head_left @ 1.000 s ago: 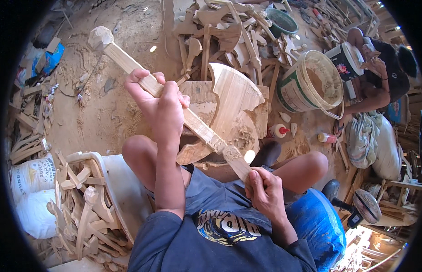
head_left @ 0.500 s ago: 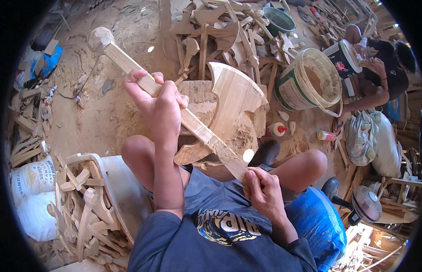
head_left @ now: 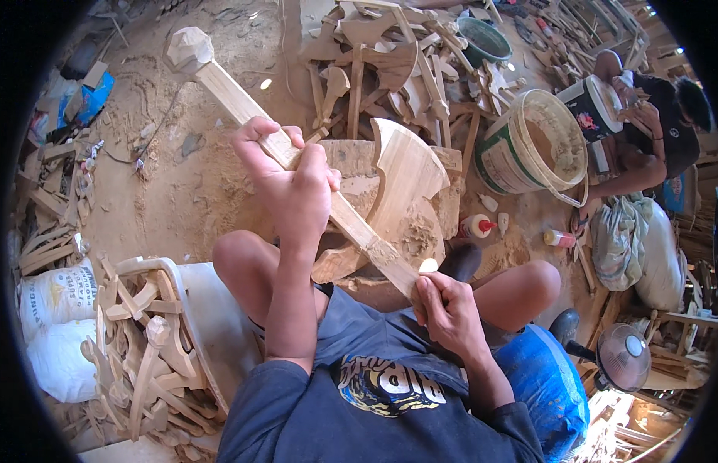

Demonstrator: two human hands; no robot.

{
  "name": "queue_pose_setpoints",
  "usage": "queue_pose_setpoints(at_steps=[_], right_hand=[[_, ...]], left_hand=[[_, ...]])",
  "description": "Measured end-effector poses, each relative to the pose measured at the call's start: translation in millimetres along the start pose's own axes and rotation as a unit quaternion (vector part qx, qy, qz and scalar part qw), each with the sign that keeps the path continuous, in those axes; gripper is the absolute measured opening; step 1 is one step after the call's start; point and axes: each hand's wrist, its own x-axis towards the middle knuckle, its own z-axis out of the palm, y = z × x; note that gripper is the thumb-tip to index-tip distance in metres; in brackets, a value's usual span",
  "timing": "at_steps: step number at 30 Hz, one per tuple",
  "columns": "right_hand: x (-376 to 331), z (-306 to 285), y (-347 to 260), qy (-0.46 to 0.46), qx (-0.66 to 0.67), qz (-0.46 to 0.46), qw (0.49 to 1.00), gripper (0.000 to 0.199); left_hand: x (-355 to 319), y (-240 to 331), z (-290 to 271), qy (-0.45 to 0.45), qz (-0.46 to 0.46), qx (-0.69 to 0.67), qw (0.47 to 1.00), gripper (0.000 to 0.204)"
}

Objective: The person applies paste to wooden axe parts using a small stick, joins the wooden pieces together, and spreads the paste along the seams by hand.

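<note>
A pale wooden toy-like axe slants across my lap, its faceted knob at the far left end. My left hand is closed round the middle of the handle, fingers wrapped over it. Near my lap, my right hand pinches the handle's other end, past the broad curved blade, with the thumb on top. A smaller curved wooden part shows on the near side of the handle, partly behind my left forearm. Behind the blade sits a dusty wooden block.
Wooden pieces are heaped beyond the block and in a white container at left. A dusty bucket, glue bottle and co-worker are at right. A blue sack and fan stand near my right side.
The axe has shifted to the right and turned a little, so its blade looks narrower. My left hand has moved right with the handle; my right hand keeps its hold.
</note>
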Motion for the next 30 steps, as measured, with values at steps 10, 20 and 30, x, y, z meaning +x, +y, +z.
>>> queue_pose_setpoints(at_steps=[10, 20, 30], right_hand=[[-9, -11, -22, 0.088, 0.068, 0.032, 0.993, 0.032], [-8, -12, 4, 0.009, 0.013, 0.034, 0.999, 0.034], [-45, -40, 4, 0.181, 0.179, -0.132, 0.958, 0.037]], left_hand=[[-1, -2, 2, -0.006, 0.008, 0.009, 1.0, 0.056], [1, 5, 1, -0.01, -0.013, -0.031, 0.999, 0.056], [0, -8, -1, -0.052, 0.013, -0.104, 0.993, 0.074]])
